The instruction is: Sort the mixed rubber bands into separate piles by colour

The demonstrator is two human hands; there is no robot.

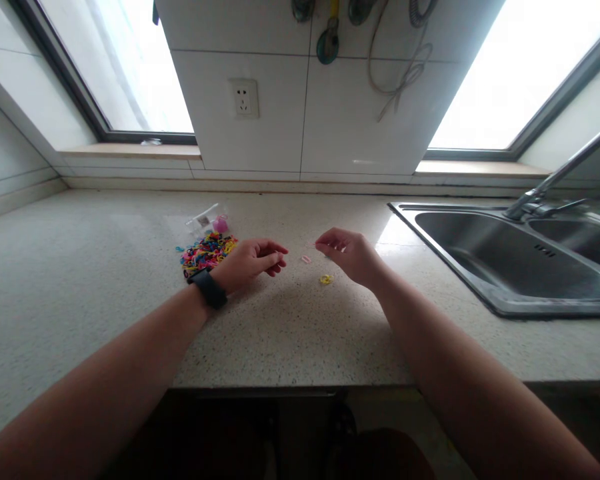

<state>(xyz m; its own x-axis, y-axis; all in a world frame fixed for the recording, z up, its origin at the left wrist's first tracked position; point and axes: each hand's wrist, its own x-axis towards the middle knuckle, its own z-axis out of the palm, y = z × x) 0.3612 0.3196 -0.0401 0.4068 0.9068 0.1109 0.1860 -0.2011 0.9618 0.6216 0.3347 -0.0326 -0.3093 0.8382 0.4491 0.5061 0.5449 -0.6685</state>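
A heap of small multicoloured rubber bands point(207, 253) lies on the countertop, just behind and left of my left hand point(260, 259). That hand rests loosely curved above the counter, a dark watch on its wrist, with nothing visible between its fingers. My right hand point(345, 250) pinches thumb and forefinger together on what looks like a thin pale pink rubber band point(311, 245). Between the hands a few pink bands point(306, 259) lie on the surface. Closer to me is a little group of yellow bands point(325, 280). Part of a greenish band shows by my right fingers.
Behind the heap lie a clear plastic bag point(205, 219) and a round pink item point(221, 224). A steel sink point(480, 293) with a tap point(525, 203) is set into the counter point(290, 340) at right. The tiled wall bears a socket point(244, 99).
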